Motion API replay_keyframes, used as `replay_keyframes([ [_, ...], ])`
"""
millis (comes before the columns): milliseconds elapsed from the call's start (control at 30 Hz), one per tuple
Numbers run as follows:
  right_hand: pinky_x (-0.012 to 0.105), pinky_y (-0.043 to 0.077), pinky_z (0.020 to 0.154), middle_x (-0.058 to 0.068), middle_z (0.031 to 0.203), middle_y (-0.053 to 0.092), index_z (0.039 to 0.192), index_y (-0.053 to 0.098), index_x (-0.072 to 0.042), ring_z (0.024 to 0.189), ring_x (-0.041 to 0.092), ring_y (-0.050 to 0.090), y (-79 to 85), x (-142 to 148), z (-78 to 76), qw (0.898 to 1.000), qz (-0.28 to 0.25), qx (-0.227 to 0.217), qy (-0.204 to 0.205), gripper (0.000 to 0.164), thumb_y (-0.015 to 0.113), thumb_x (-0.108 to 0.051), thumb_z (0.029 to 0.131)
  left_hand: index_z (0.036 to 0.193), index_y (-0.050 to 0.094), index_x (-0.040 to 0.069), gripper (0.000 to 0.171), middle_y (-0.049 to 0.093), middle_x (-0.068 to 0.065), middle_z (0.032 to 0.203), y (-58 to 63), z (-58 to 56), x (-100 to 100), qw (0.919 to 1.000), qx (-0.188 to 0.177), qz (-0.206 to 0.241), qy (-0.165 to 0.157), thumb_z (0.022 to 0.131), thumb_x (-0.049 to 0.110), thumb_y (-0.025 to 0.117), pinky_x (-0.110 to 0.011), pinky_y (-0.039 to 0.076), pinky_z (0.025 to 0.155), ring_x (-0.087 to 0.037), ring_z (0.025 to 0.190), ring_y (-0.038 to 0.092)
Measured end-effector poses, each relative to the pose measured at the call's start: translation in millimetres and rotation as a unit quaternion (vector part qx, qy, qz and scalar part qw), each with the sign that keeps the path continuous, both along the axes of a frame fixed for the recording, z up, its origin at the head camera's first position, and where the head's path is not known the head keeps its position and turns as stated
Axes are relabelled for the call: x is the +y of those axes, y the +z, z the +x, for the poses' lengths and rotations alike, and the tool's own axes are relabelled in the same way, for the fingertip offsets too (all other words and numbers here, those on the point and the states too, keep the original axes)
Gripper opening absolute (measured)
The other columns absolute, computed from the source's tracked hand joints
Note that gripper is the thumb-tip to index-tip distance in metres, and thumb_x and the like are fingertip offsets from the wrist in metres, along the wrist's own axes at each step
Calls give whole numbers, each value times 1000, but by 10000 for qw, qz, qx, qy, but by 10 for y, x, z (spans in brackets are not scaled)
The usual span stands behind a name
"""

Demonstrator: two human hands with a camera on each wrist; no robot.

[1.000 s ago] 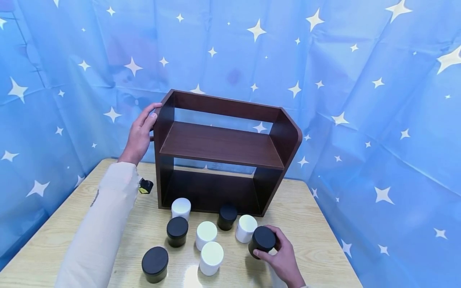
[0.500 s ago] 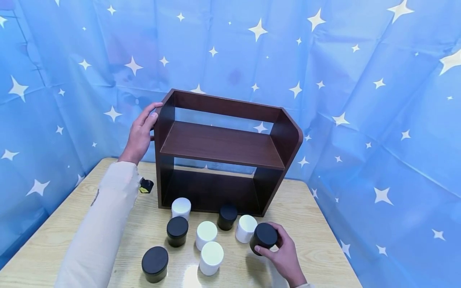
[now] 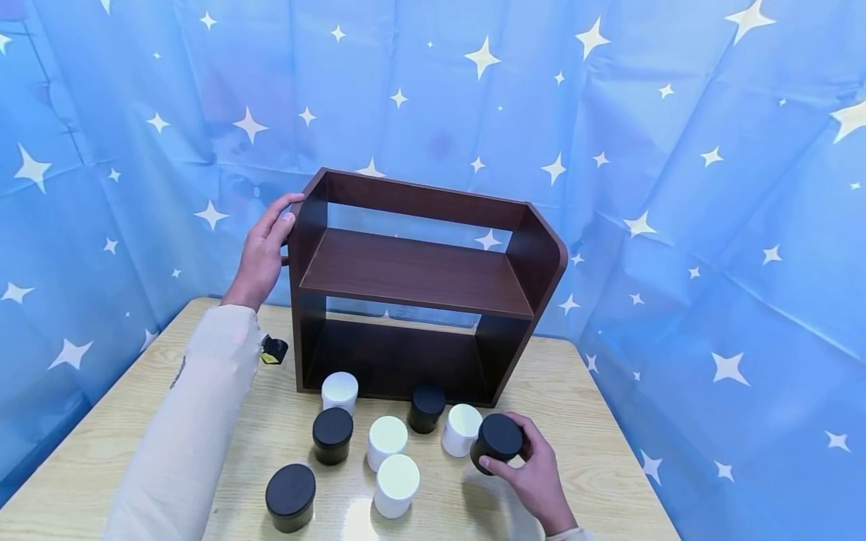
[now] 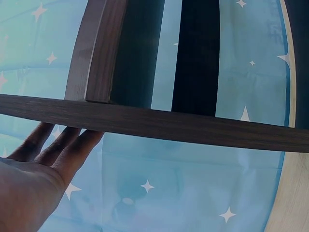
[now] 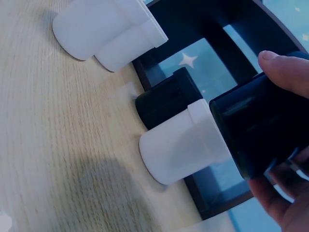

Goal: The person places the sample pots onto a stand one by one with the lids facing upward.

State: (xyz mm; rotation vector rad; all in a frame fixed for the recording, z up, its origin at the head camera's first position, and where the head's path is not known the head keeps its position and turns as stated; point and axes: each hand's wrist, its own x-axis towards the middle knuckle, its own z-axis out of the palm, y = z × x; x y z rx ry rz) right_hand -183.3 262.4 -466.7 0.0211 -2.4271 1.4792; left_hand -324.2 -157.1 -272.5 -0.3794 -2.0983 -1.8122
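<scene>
My right hand (image 3: 534, 477) grips a black lidded jar (image 3: 499, 438) between thumb and fingers. In the right wrist view that jar (image 5: 260, 125) is held above the wooden table, beside a white jar (image 5: 181, 145). A dark brown two-tier shelf (image 3: 416, 267) stands at the back of the table. Against the outer face of its left side panel rest the fingers of my left hand (image 3: 260, 252), fairly straight. The left wrist view shows those fingertips touching the edge of the panel (image 4: 159, 125).
Several jars stand on the table (image 3: 561, 421) before the shelf: white ones, such as the jar (image 3: 397, 485) in front, and black ones, such as the jar (image 3: 291, 496) at front left. A black jar (image 3: 427, 409) is close to the shelf's lower edge. Starry blue curtains (image 3: 433, 98) surround the table.
My right hand has moved slightly up and away from me with the black jar in it. The left hand and the shelf have stayed put.
</scene>
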Motion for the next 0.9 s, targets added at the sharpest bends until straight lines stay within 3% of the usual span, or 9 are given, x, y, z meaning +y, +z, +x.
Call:
replay_keyframes([
  [367, 19, 52, 87, 8, 122, 68, 128, 62, -10, 102, -2, 62, 22, -5, -27, 10000, -63, -54, -22, 69, 93, -9, 66, 152, 39, 36, 46, 40, -10, 156, -37, -48, -12, 10000, 4, 19, -2, 108, 46, 33, -68, 36, 111, -38, 132, 49],
  [700, 18, 52, 88, 8, 123, 68, 128, 62, -11, 103, -3, 62, 40, -9, -32, 9999, -3, -60, -100, 70, 93, -10, 66, 152, 39, 39, 46, 40, -9, 156, -116, -181, -59, 10000, -23, -17, 16, 108, 48, 32, -69, 36, 111, -37, 131, 50],
  [900, 18, 52, 88, 10, 125, 67, 130, 61, -10, 104, -3, 61, 104, -23, -45, 9998, 82, -83, -148, 70, 93, -12, 67, 152, 38, 38, 46, 40, -10, 156, -76, -111, -48, 10000, -28, -27, -11, 108, 47, 32, -69, 36, 111, -38, 131, 49],
])
